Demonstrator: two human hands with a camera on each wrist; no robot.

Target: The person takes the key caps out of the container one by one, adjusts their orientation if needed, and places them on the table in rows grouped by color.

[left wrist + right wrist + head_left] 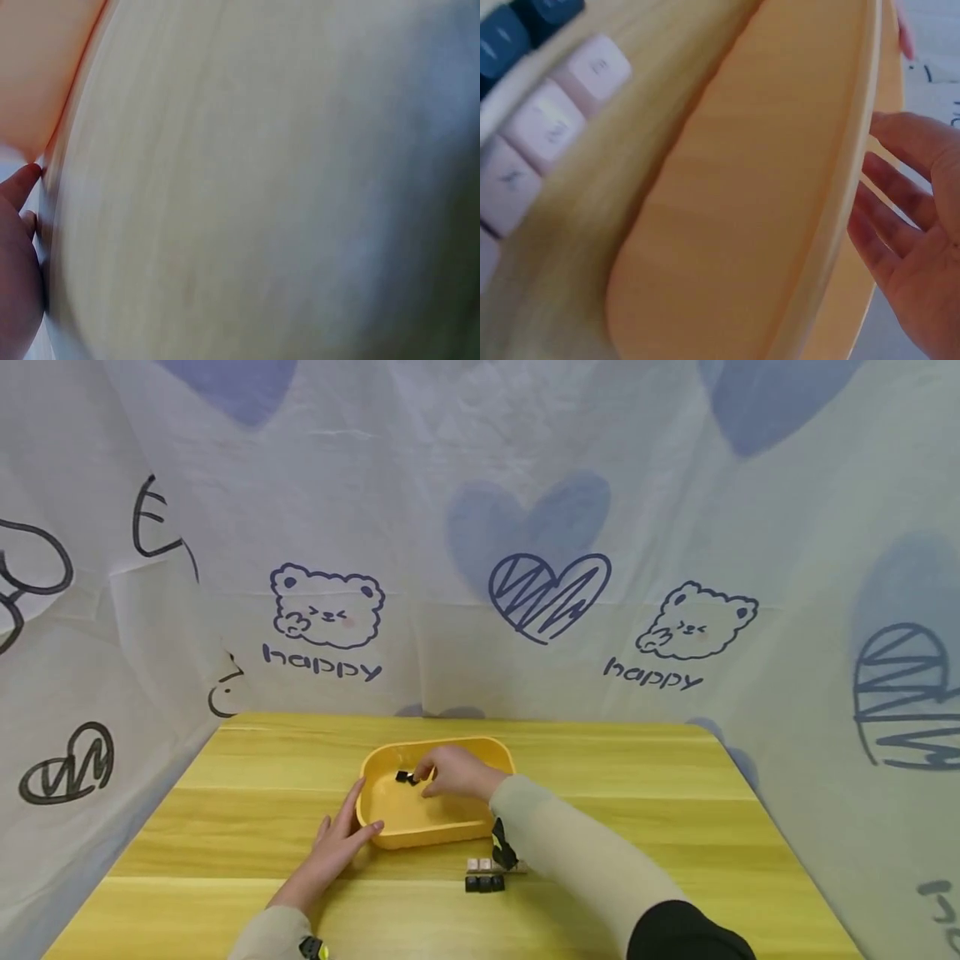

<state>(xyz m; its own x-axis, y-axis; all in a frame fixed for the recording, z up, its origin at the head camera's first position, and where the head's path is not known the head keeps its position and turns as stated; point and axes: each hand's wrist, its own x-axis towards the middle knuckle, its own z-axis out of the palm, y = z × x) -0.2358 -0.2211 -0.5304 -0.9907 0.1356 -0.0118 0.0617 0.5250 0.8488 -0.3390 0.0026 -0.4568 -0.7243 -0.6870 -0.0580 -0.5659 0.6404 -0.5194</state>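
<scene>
A yellow plastic tray [397, 839] stands on the wooden table. My left hand [335, 852] rests against its near left corner, straight fingers along the outer wall and thumb at the rim. In the left wrist view, fingertips [30, 172] touch the orange-looking wall. My right hand [459, 772] reaches inside, fingertips beside small black keycaps [402, 777] on the tray floor. Thumb and fingers stand apart; the right wrist view shows the hand [922, 225] bent beyond the rim, with nothing visible between the fingers. Whether a fingertip touches a keycap, I cannot tell.
In front of the tray lie a row of white keycaps [477, 865] and a row of black keycaps [484, 884], partly under my right forearm. Light wood-grain table [622, 777] extends on both sides. A printed cloth [450, 635] hangs behind.
</scene>
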